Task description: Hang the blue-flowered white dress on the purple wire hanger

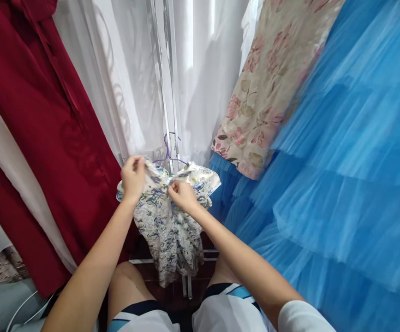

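Observation:
A small floral dress [165, 221], white with blue and yellow print, hangs from a thin purple hanger [167, 152] in front of a white metal stand. My left hand [133, 177] pinches the fabric near the shoulder on the dress's left side. At the middle of the neckline, my right hand [182, 194] is closed on the cloth with thumb and fingertips together. The hanger's hook rises above the neckline, close to the stand's upright. Part of the neckline is covered by my hands.
A dark red garment [47, 138] hangs on the left. On the right are a pink-flowered cream garment [251, 101] and a wide blue tulle dress [341, 184]. White curtains [203, 60] fall behind the metal stand [167, 87]. A white cable [21, 309] lies at lower left.

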A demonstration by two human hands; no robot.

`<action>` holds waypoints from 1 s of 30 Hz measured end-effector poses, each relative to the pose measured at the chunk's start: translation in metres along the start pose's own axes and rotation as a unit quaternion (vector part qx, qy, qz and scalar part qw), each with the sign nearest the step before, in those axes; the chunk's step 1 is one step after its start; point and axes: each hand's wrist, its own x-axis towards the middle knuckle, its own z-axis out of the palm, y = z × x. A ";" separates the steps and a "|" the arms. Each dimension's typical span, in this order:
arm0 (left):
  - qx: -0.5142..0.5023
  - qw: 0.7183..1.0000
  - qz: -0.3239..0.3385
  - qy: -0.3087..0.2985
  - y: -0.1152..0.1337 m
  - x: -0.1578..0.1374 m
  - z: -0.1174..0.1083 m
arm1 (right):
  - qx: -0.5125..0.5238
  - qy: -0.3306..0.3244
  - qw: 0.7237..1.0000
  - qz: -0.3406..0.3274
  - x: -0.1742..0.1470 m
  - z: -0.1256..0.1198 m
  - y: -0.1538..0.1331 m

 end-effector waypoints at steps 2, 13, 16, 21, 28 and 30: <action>-0.019 0.994 -0.072 0.076 -0.027 0.003 -0.019 | 0.011 -0.039 0.999 0.014 -0.014 0.003 0.009; -0.193 0.829 -0.525 0.010 -0.082 -0.124 -0.016 | 0.022 -0.075 0.994 0.072 -0.062 -0.013 0.068; -0.261 0.815 -0.511 -0.075 -0.050 -0.144 0.006 | -0.106 -0.083 0.986 0.095 -0.074 -0.024 0.091; -0.298 0.862 -0.345 -0.219 0.018 -0.148 0.037 | 0.111 -0.223 0.966 0.066 -0.085 -0.036 0.075; -0.250 0.896 -0.219 -0.293 0.042 -0.143 0.029 | 0.437 -0.296 0.828 0.189 -0.083 -0.051 0.026; -0.288 0.835 -0.265 -0.386 0.040 -0.153 0.018 | 0.425 -0.281 0.840 0.185 -0.080 -0.064 0.022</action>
